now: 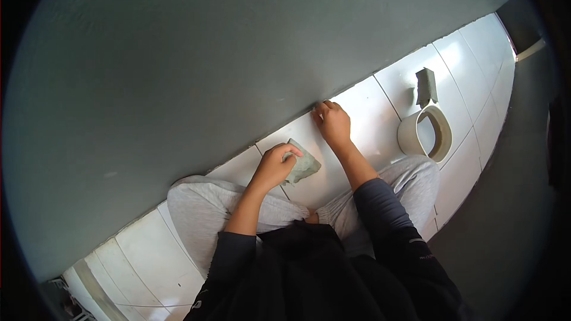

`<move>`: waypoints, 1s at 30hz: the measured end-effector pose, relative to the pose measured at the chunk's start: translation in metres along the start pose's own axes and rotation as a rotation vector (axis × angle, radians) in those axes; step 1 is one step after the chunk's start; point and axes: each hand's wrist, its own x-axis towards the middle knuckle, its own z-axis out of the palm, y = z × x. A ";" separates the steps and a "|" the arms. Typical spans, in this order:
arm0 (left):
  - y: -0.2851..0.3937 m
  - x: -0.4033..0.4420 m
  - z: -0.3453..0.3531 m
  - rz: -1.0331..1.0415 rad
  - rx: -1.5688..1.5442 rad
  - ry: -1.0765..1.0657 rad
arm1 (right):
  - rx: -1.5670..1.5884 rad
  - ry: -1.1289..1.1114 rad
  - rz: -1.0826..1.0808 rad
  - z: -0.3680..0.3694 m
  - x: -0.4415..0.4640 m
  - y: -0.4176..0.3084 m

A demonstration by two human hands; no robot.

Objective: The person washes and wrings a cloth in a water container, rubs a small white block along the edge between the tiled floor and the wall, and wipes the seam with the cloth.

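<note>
My left hand [273, 166] is closed on the upper left edge of a grey-green, roughly square piece [306, 167] with ragged edges, held just above the white tiles. My right hand [332, 123] is at the foot of the grey wall, where the wall meets the tiled floor. Its fingers are bent together against the joint, and whatever they hold, if anything, is too small to name.
A white dipper [408, 137] with some grey material inside rests on the tiles to the right. Beside its handle end is a grey block-like piece [426, 86]. The grey wall [160, 71] rises ahead. My crossed legs are close below my hands.
</note>
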 end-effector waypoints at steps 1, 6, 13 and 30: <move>0.000 0.001 0.001 0.001 -0.005 0.001 | 0.040 0.050 -0.069 0.002 -0.002 -0.003; 0.005 -0.002 -0.002 -0.045 0.029 -0.004 | -0.025 0.040 0.022 0.000 0.002 0.001; -0.004 -0.001 0.001 0.085 0.014 0.043 | -0.076 0.012 0.110 -0.005 0.007 0.005; -0.003 -0.001 0.000 0.019 0.043 0.038 | -0.030 0.036 0.121 -0.003 0.008 0.000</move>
